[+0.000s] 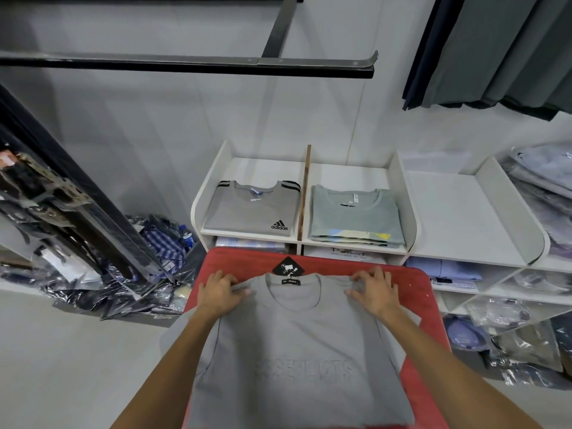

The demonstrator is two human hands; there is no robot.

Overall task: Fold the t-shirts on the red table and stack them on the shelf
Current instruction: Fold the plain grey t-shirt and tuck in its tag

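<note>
A grey t-shirt (294,342) lies flat, front up, on the red table (414,292), collar toward the shelf. Raised lettering runs across its chest; the wording is too faint to read. A black diamond-shaped hang tag (287,266) sits at the collar, resting on the table just beyond the neckline.

The left hand (218,292) is at the shirt's left shoulder, its fingers curled around a bunched fold of the fabric. The right hand (376,289) is at the right shoulder, fingers bent and spread, their tips gathering the fabric into a small ridge. Both forearms extend over the shirt's sides.

Beyond the table stands a white shelf (402,193) with upright dividers. Its left compartment holds a folded grey Adidas t-shirt (252,212) with black shoulder stripes. The compartment beside it, past a brown divider (305,193), holds a stack of folded grey-green t-shirts (356,212) with a coloured print along the front edge. The next compartment to the right shows only its bare white board.

Lower shelf levels hold garments in clear plastic. More bagged clothing (123,274) is heaped on the floor at left. A black hanging rail (185,65) crosses above, and dark garments (495,51) hang at upper right.
</note>
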